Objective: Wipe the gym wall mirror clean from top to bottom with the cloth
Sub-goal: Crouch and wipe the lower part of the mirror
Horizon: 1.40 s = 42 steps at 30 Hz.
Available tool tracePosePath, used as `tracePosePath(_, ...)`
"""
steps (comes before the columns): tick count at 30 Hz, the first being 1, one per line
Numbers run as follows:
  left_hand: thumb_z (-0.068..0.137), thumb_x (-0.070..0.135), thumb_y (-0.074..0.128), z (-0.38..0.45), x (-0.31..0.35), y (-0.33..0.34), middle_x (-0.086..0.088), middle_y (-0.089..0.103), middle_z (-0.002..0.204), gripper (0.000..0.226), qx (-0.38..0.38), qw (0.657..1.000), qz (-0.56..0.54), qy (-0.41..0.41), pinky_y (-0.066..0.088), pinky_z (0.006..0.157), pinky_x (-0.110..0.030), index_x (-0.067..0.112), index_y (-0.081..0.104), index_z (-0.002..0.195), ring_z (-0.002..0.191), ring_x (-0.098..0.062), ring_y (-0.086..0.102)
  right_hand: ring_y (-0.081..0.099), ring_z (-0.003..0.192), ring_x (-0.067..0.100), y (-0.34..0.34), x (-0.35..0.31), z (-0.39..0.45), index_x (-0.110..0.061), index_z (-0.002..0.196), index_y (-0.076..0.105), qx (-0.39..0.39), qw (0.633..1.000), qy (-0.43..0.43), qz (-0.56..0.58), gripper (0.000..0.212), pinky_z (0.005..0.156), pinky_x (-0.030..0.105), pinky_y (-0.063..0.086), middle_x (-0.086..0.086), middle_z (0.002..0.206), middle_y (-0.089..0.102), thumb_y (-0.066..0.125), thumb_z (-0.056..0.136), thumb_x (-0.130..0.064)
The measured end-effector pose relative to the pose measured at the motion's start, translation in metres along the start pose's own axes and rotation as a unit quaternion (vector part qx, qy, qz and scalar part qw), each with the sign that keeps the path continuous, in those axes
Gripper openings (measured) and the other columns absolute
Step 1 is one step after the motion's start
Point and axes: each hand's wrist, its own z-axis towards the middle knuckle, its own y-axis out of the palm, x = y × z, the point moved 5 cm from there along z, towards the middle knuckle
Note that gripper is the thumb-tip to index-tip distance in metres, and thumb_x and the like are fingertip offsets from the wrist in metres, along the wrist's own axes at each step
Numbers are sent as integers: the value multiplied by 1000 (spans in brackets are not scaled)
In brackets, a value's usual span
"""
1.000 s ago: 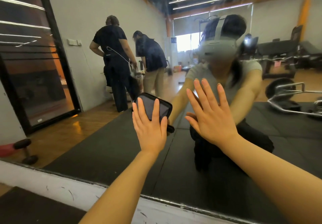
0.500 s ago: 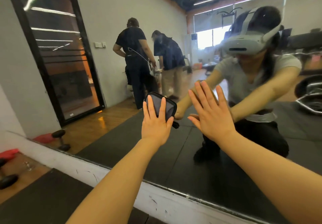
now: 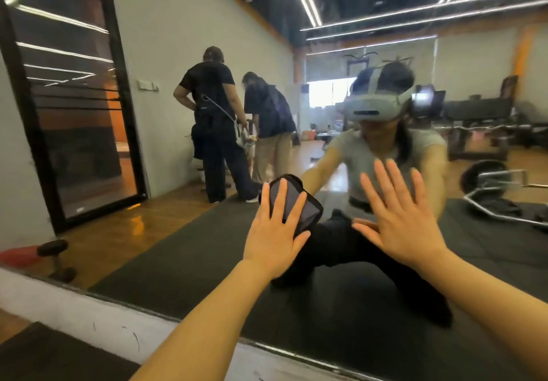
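Observation:
The wall mirror (image 3: 184, 262) fills most of the view, its lower edge running just above a white base strip. A dark folded cloth (image 3: 307, 207) lies flat on the glass low down, left of centre. My left hand (image 3: 275, 234) presses the cloth against the mirror with straight, spread fingers. To its right, my right hand (image 3: 398, 220) rests flat on the bare glass, fingers spread, holding nothing. Both my forearms reach up from the bottom edge. My own reflection kneels behind the hands.
The white base strip (image 3: 98, 318) borders the mirror below, with a dark floor mat (image 3: 44, 357) in front. Reflected: two people (image 3: 213, 120) standing at the back, a black-framed door (image 3: 71, 99) at left, a dumbbell (image 3: 56, 256), a barbell (image 3: 498, 194) at right.
The view has shifted left and tilted up, showing more ceiling. My left hand and the cloth have slid slightly right and down on the glass; the right hand stays flat beside it.

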Motion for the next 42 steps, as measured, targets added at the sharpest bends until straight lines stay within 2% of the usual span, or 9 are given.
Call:
tracePosePath(2,95,63,-2,2,-16,7,-21,-29,157,75,7,997,22,71,14,120,-60,23,-15,156,147,-51,-17,11,153,38,-2,1,0,-6,156,27,1,1000,9,1,81,121,59,6,22,165,12,27,98,-62)
tracePosePath(8,99,57,25,19,-84,-4,-12,4,164,68,142,972,7,189,15,119,-56,22,16,157,150,-47,7,13,151,41,-20,-19,6,-3,152,32,-18,995,96,6,75,122,56,7,24,162,19,33,98,-55)
tracePosePath(11,98,53,32,23,-107,-13,-10,13,165,66,203,946,-4,253,12,119,-53,22,24,156,150,-44,13,13,152,39,-29,-39,15,-10,158,19,-38,994,100,-12,72,122,54,7,20,165,12,23,102,-56)
tracePosePath(14,98,53,33,24,-124,-16,-11,18,164,66,212,935,-23,283,15,120,-52,22,29,156,151,-41,13,11,153,33,-35,-63,39,-19,161,0,-56,995,76,-35,74,121,55,11,12,166,5,30,100,-50)
tracePosePath(18,98,54,37,28,-144,-19,-11,16,165,67,203,930,-6,305,1,122,-49,22,29,157,152,-39,5,13,151,33,-41,-82,79,-15,160,6,-62,991,104,-51,76,122,47,4,16,164,15,35,97,-45)
tracePosePath(21,98,54,38,33,-159,-20,-11,13,166,68,213,927,13,309,-6,122,-47,23,28,157,152,-38,5,5,153,28,-38,-90,100,-13,158,6,-66,988,124,-57,73,123,43,-3,13,164,10,34,99,-45)
tracePosePath(26,98,54,32,34,-163,-17,-10,9,166,67,223,923,-7,312,9,122,-50,23,26,157,152,-38,6,-3,154,22,-28,-101,113,-13,158,6,-73,989,121,-44,71,123,47,0,12,164,9,31,100,-46)
tracePosePath(32,97,51,32,34,-161,-17,-12,17,164,64,250,920,-1,303,13,121,-51,22,32,154,151,-40,11,5,154,28,-14,-99,112,-8,157,19,-47,993,108,-28,67,124,47,1,13,164,12,30,103,-45)
tracePosePath(42,98,41,40,45,-146,-27,-13,21,161,58,310,918,-6,245,9,120,-50,28,31,153,148,-41,17,6,154,28,1,-99,108,-7,157,18,35,994,99,-29,63,124,52,3,13,164,15,25,105,-43)
